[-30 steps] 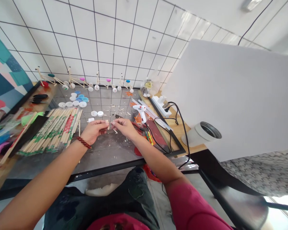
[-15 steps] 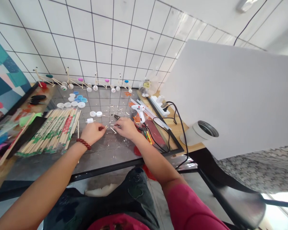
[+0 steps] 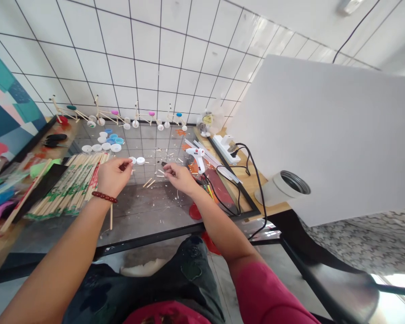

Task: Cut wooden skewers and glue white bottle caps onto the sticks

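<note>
My left hand point(image 3: 112, 176) hovers over the table beside the pile of wrapped chopsticks point(image 3: 70, 182), its fingers curled at a small white piece that they mostly hide. My right hand point(image 3: 179, 176) rests on the table with fingertips pinched near a small dark tool point(image 3: 164, 164); what they hold, if anything, is too small to name. Two short wooden sticks point(image 3: 149, 182) lie loose on the grey tabletop point(image 3: 145, 211) between my hands. One longer stick point(image 3: 111, 217) lies by my left wrist.
Bottle caps point(image 3: 105, 142) lie behind the chopsticks. Stick-and-cap models point(image 3: 104, 117) line the tiled wall. A white glue gun point(image 3: 197, 157), its cords and a power strip point(image 3: 225, 144) sit right of my hands. A white board point(image 3: 324, 135) and a white cup point(image 3: 283, 188) are at the right.
My hands have parted. The left hand moved left and away toward the caps, leaving short sticks on the table. The right hand shifted slightly farther out.
</note>
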Tool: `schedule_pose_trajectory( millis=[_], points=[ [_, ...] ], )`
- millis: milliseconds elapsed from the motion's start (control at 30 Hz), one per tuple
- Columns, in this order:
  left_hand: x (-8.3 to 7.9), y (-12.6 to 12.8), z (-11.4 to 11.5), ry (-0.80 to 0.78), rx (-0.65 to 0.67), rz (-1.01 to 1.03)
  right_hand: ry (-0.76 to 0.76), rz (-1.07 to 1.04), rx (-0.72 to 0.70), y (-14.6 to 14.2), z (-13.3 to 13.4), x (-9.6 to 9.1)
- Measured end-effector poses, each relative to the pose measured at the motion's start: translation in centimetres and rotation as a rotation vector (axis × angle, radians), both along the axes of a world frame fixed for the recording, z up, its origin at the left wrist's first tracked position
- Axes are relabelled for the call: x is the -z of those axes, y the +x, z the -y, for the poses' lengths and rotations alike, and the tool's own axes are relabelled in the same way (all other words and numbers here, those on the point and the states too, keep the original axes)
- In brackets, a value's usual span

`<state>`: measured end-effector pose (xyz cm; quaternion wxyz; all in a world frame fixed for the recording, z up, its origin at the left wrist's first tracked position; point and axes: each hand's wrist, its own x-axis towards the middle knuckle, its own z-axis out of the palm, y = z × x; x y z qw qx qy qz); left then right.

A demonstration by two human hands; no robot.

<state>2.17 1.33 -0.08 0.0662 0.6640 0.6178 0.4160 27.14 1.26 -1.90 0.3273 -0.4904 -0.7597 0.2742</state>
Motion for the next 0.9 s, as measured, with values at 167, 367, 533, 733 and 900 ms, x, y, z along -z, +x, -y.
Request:
schedule_pose_trajectory(
  millis=[167, 367, 533, 733, 900],
  points=[
    [-0.2, -1.2, -0.6, -0.114, -0.074, -0.208, -0.031, -0.103, -0.07, 0.3, -0.2, 0.2],
    [-0.3, -1.0, -0.6, -0.334, 0.053, -0.28, 0.024, -0.05, -0.051, 0.4, -0.3, -0.1],
    [-0.4, -0.6, -0.3, -0.364, 0.085, -0.245, 0.152, -0.023, -0.09, 0.2, -0.4, 0.1],
    [-0.8, 0.6, 0.1, -0.335, 0.069, 0.373, 0.082, 0.007, -0.021, 0.0, 0.2, -0.2],
    [-0.9, 2.5, 1.0, -0.596, 0.331, 1.149, 0.158, -0.003, -0.116, -0.5, 0.5, -0.1]
  ],
)
